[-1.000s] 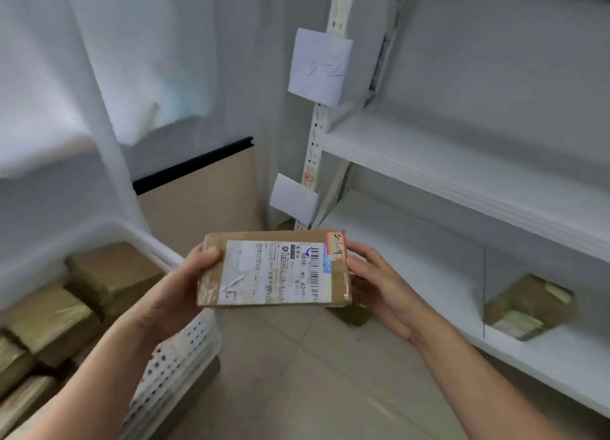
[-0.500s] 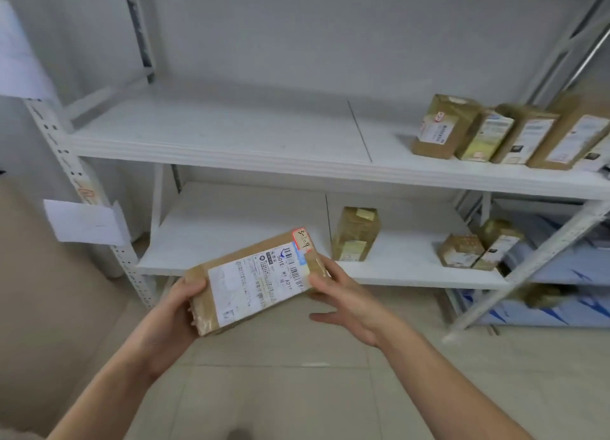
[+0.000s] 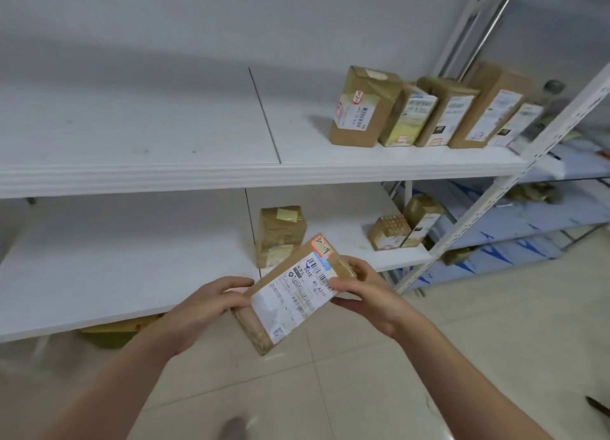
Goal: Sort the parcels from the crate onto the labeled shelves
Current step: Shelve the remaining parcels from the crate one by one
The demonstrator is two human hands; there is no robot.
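Observation:
I hold a flat brown cardboard parcel [image 3: 290, 297] with a white shipping label and a handwritten orange-edged tag reading about "3-1-9". My left hand [image 3: 211, 302] grips its lower left end and my right hand [image 3: 359, 291] grips its upper right end. The parcel is tilted, in front of the lower white shelf [image 3: 115, 268]. The upper white shelf [image 3: 148, 172] is above it. No crate is in view.
Several upright parcels [image 3: 422, 112] stand at the right of the upper shelf. On the lower shelf sit one taped parcel [image 3: 280, 231] and two small ones [image 3: 402, 228]. A perforated white upright [image 3: 515, 175] slants at right, with blue shelving [image 3: 528, 228] behind. Tiled floor lies below.
My view has swung right, from the crate and shelf end to the shelf front. The parcel has tilted more, its tagged end raised, and both hands still hold it.

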